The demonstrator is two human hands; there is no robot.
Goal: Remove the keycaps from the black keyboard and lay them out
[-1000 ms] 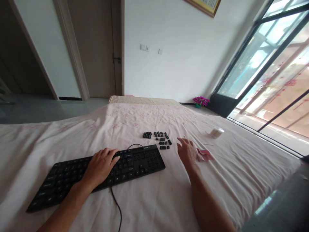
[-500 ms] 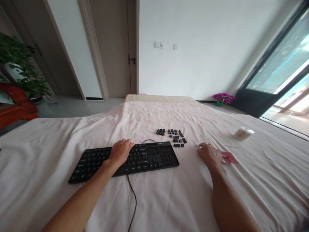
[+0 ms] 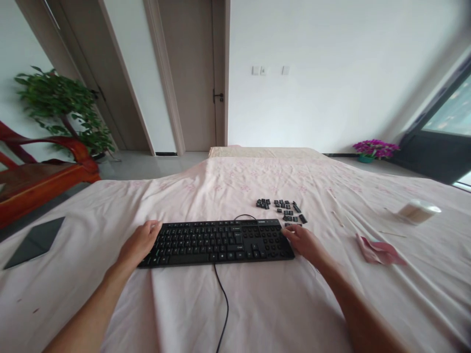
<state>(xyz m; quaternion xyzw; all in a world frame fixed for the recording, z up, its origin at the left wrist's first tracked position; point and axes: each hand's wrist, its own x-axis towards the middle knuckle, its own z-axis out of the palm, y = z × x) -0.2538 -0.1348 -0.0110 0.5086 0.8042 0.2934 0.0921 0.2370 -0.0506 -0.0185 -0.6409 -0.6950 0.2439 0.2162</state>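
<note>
A black keyboard (image 3: 200, 258) lies flat on the pink cloth, its right-hand key block stripped of many caps. My left hand (image 3: 142, 241) grips its left end, fingers over the far corner. At the opposite end my right hand (image 3: 302, 240) has its thumb and fingers closed on the right edge. A faint thin wire shows beneath my right wrist; whether that hand also holds it is unclear. Loose black keycaps (image 3: 288, 213) lie in small groups behind the keyboard's right end, a few partly covered by my right hand. A cable (image 3: 225, 300) runs from the near edge toward me.
Right of the keyboard are a crumpled pink cloth (image 3: 379, 251), a clear tub of cotton swabs (image 3: 420, 212) and loose swabs (image 3: 393, 234). A dark flat tablet-like slab (image 3: 35, 241) lies at far left, near a red wooden chair (image 3: 79, 154).
My left hand has slid from the keyboard's middle to its left end. My right hand has come left from the cloth onto the right end. The keyboard now sits straighter; the view has turned left.
</note>
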